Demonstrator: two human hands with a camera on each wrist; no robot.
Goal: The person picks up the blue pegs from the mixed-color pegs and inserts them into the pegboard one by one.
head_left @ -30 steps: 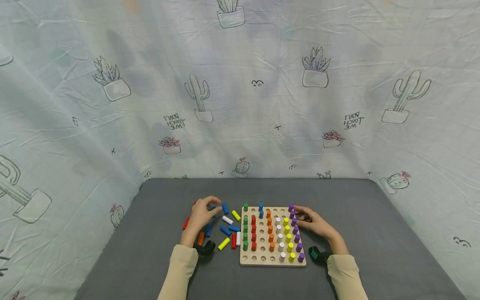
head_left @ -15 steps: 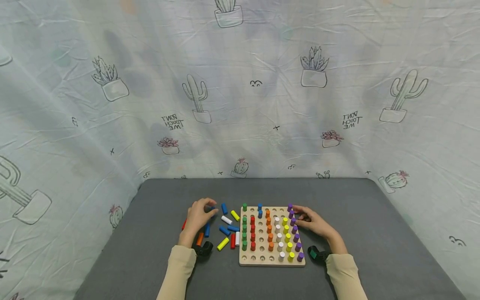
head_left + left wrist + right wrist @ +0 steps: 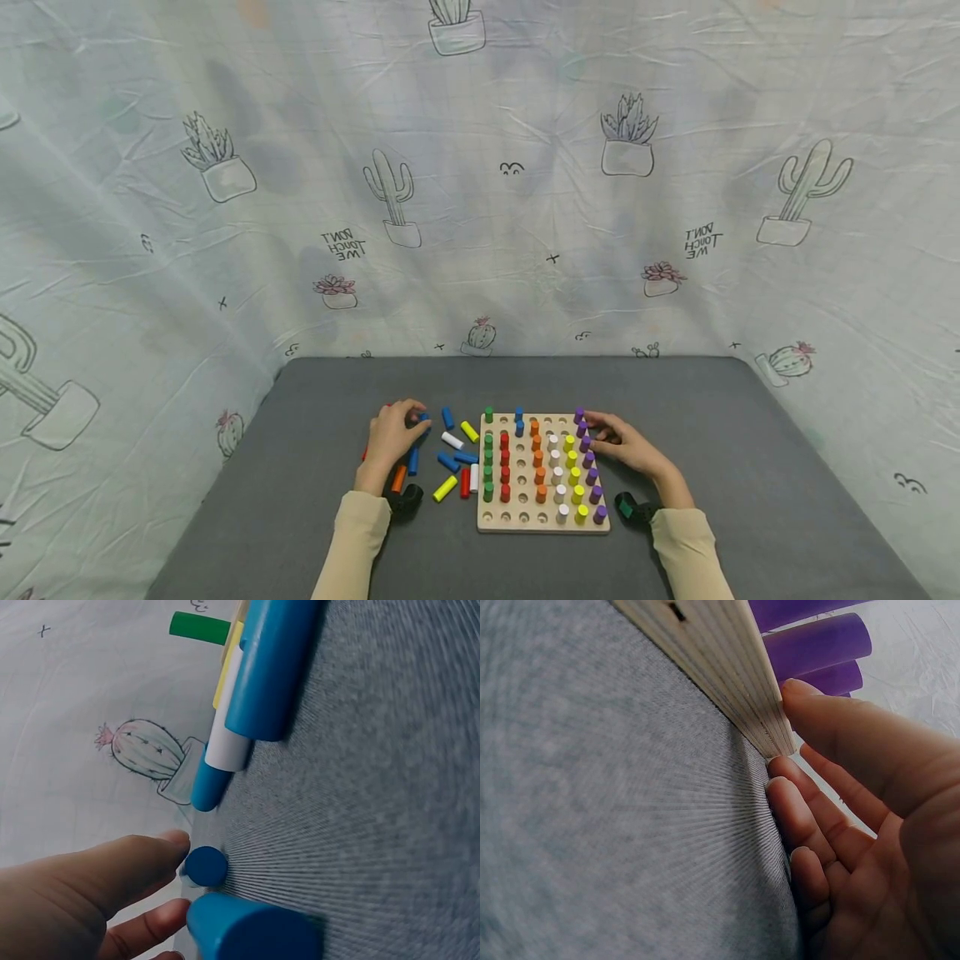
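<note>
At the left of the wooden pegboard, my left hand hovers over loose pegs, thumb and fingers apart. In the left wrist view its thumb and a finger lie either side of the end of a blue peg; a firm grip does not show. A larger-looking blue peg lies close below the fingers. My right hand holds the board's far right corner, its thumb on the side edge and curled fingers at the corner. Purple pegs stand beside that thumb.
Green, red, orange, white, yellow and purple pegs stand in columns, with two blue pegs at the back. Loose yellow, white, red, orange and blue pegs lie left of the board on the grey table.
My left hand has shifted slightly left and down among the loose pegs, its fingertips drawing in near a blue peg. The right hand stays at the board's corner; the view shifts slightly.
</note>
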